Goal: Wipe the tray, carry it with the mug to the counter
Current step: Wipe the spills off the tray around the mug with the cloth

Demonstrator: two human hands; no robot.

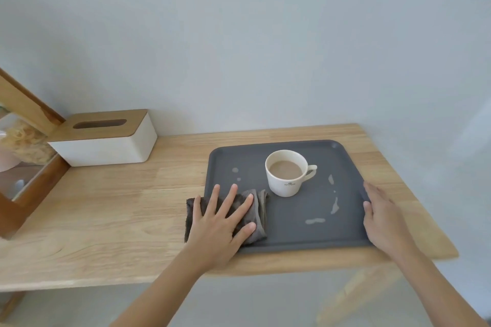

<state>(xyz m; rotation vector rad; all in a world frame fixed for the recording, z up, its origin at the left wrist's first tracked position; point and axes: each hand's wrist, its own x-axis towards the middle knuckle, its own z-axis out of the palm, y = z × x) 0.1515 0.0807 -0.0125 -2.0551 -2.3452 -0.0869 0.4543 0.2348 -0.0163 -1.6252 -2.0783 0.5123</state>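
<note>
A dark grey tray [300, 231] lies on the wooden table [127, 194]. On it stands a white mug [285, 183] of milky coffee, handle to the right. Pale spilled drops [314, 220] dot the tray, left and right of the mug. A folded grey cloth [259, 210] rests across the tray's left edge. My left hand [220, 220] lies flat on the cloth, fingers spread. My right hand [382, 218] rests against the tray's right rim, thumb on the tray's inner side.
A white tissue box [106, 141] with a wooden lid stands at the back left of the table. A wood-framed mirror [24, 156] leans at the far left. A plain wall runs behind. The table's front edge is close below the tray.
</note>
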